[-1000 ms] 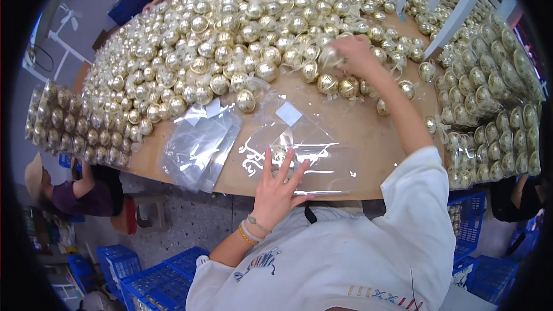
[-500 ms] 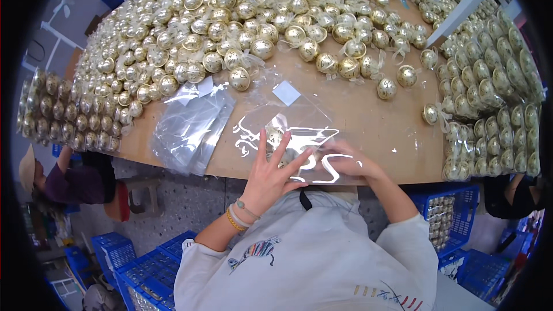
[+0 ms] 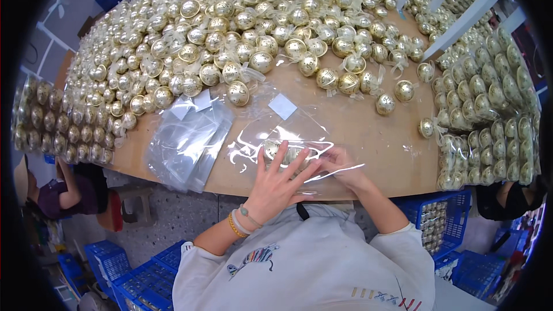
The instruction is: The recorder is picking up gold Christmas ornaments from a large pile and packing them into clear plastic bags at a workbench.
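Observation:
In front of me a clear plastic bag (image 3: pixel 314 129) lies on the brown tabletop, with a few gold bell-like balls (image 3: pixel 272 151) inside its near part. My left hand (image 3: pixel 281 179) rests on the bag, its fingers spread flat over the balls. At the bag's right edge, my right hand (image 3: pixel 344 167) has its fingers drawn together on the film; glare and slight blur partly cover the fingertips. A small white square (image 3: pixel 283 106) shows at the far end of the bag. Left of it lies a stack of empty clear bags (image 3: pixel 187 138).
A large heap of gold balls with pale ribbons (image 3: pixel 230 29) covers the table's far side. Packed clear trays of balls stand at the left (image 3: pixel 57 118) and right (image 3: pixel 489 150). A white frame (image 3: pixel 464 20) rises at far right. Blue crates (image 3: pixel 455 219) sit below the table. Another person (image 3: pixel 63 193) sits at left.
My right hand has come back from under the film to the bag's right edge, and the film has shifted with it. My left hand stays spread on the bag. The view has tilted slightly.

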Demonstrator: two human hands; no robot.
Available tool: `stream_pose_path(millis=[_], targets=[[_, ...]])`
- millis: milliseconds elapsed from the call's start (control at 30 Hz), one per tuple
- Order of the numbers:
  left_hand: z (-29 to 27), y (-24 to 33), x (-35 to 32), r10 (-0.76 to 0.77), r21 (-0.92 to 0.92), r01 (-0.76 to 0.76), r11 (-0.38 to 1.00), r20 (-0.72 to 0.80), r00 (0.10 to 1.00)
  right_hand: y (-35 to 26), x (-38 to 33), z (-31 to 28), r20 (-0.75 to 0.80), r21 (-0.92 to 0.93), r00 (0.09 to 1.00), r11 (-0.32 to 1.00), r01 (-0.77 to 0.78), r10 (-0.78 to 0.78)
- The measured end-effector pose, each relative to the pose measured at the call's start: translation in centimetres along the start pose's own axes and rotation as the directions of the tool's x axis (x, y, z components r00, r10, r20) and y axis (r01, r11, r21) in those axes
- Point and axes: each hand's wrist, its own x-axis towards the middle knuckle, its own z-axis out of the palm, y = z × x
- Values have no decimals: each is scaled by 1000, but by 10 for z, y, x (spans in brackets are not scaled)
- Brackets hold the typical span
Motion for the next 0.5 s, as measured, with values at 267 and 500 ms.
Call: stream_pose_path(millis=[267, 500], targets=[[2, 5, 3, -80, -1, 80, 997, -6, 997, -171, 62, -76, -31, -983, 776, 161, 92, -630], [2, 9, 5, -57, -39, 58, 998, 12, 998, -156, 301, 9, 148, -836, 844, -521, -171, -515]])
